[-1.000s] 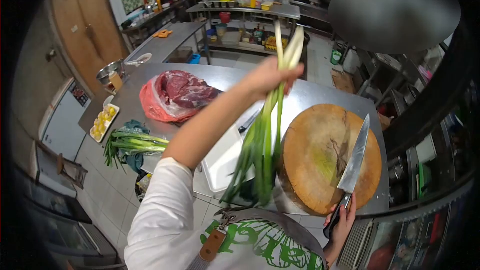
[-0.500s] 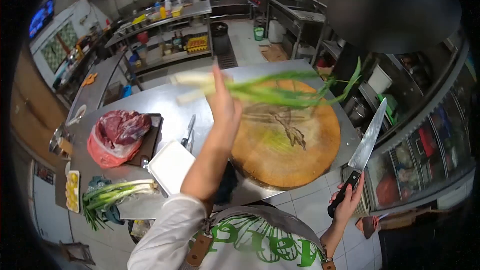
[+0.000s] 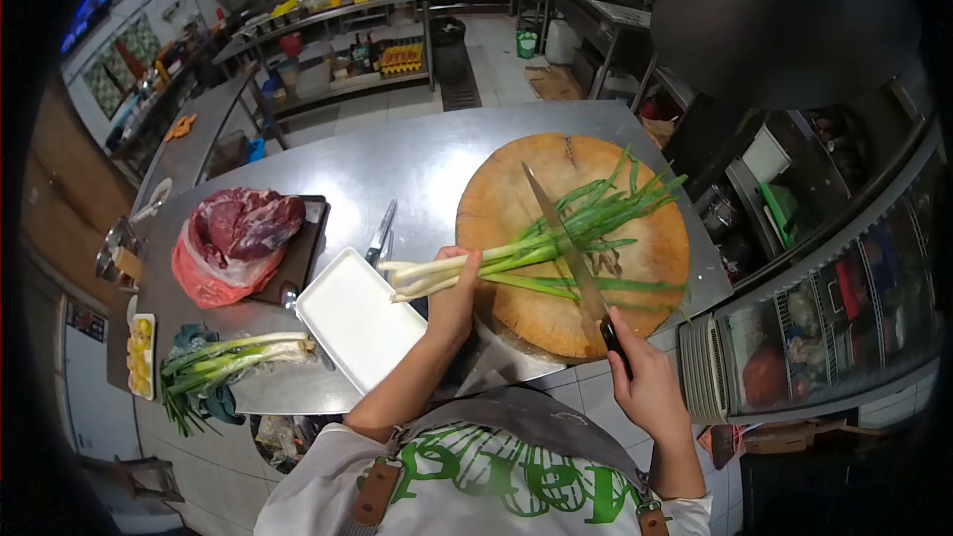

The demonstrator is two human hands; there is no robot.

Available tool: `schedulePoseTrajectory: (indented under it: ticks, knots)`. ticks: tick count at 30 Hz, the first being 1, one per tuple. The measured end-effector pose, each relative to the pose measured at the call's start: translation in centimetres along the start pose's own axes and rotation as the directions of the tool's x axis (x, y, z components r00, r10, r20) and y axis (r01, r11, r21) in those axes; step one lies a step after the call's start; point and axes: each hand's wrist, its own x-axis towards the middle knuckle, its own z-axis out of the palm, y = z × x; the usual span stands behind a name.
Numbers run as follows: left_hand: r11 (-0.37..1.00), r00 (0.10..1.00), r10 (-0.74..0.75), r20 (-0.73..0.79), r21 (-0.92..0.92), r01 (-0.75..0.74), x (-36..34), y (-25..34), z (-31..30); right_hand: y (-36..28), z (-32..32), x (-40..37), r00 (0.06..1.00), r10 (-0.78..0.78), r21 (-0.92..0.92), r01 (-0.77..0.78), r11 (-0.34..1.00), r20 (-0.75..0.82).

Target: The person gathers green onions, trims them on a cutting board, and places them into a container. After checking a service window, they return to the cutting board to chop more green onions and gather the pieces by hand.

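Note:
Green onions [image 3: 536, 247] lie across the round wooden chopping block [image 3: 496, 179], their white ends sticking out past its left edge. My left hand [image 3: 457, 303] is closed around the stalks near the white part, at the block's left side. In my right hand [image 3: 640, 372] is the black handle of a long knife [image 3: 565, 243]. Its blade crosses over the green leaves, tip pointing up and to the left. Whether the edge touches the leaves is hard to tell. A white tray [image 3: 362, 323] sits just left of my left hand.
Raw meat [image 3: 243, 228] on a dark tray rests on the metal table [image 3: 397, 149] at left. A smaller knife [image 3: 381, 231] lies behind the white tray. More green onions [image 3: 233, 362] and a tray of yellow items [image 3: 142, 355] are at lower left. Stacked plates [image 3: 701, 367] stand right.
My left hand has lowered the green onions from the air onto the block. My right hand has brought the knife in from the right, over the leaves.

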Motion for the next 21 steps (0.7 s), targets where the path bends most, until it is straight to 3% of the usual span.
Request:
schedulePoseTrajectory:
  ticks: [4,6,8,9,10,11,12,13,14,15,17,18,20,21]
  knots:
    - [0.979,0.994,0.089,0.066,0.176,-0.099,-1.3,-0.4,-2.3,1.0,0.6,0.3,0.995,0.014,-0.076,-0.006,0.997,0.104]
    - [0.977,0.978,-0.198,-0.063,0.069,0.202,-2.6,0.0,-4.4,1.1,0.6,0.3,0.995,0.011,-0.055,-0.005,0.998,0.1]
    - [0.997,0.965,-0.081,-0.248,-0.01,0.081,-3.4,1.4,-5.6,0.8,0.6,0.4,0.996,0.018,-0.062,-0.012,0.998,0.092]
    - [0.995,0.936,0.102,-0.336,0.035,-0.096,-3.4,2.6,-5.5,0.7,0.6,0.4,0.995,0.023,-0.071,-0.017,0.997,0.094]
    - [0.734,0.797,0.561,-0.223,0.579,-0.355,-3.2,3.5,-6.2,0.8,0.6,0.3,0.995,0.029,-0.07,-0.023,0.997,0.097]
    - [0.735,0.799,0.559,-0.223,0.58,-0.352,-3.0,4.8,-5.2,0.9,0.7,0.4,0.995,0.03,-0.068,-0.023,0.997,0.094]
    - [0.433,0.739,0.673,0.036,0.791,-0.433,-3.0,6.4,-3.6,0.9,0.8,0.4,0.995,0.031,-0.065,-0.024,0.998,0.095]
    - [0.067,0.664,0.677,0.318,0.871,-0.486,-2.7,7.6,-2.0,0.9,0.9,0.3,0.994,0.031,-0.063,-0.025,0.998,0.101]
    - [0.084,0.746,0.469,0.472,0.818,-0.57,-1.9,8.4,0.0,1.0,0.8,0.4,0.994,0.031,-0.063,-0.025,0.998,0.101]
    - [0.125,0.762,0.234,0.604,0.758,-0.64,-1.4,8.5,1.9,1.0,0.8,0.4,0.995,0.031,-0.064,-0.024,0.998,0.1]
    - [-0.084,0.651,0.327,0.685,0.707,-0.702,0.2,3.2,3.0,0.7,0.5,0.2,0.993,0.049,-0.05,-0.043,0.998,0.11]
    - [-0.088,0.643,0.334,0.69,0.702,-0.707,0.6,2.6,3.4,0.6,0.3,0.3,0.991,0.067,-0.036,-0.063,0.997,0.115]
    - [-0.008,0.779,0.211,0.591,0.798,-0.603,1.3,1.7,3.9,0.6,0.1,0.0,0.997,0.022,-0.035,-0.02,0.999,0.068]
    - [-0.01,0.772,0.211,0.6,0.791,-0.612,1.6,1.3,3.9,0.6,0.0,-0.1,0.999,-0.021,-0.031,0.022,0.999,0.034]
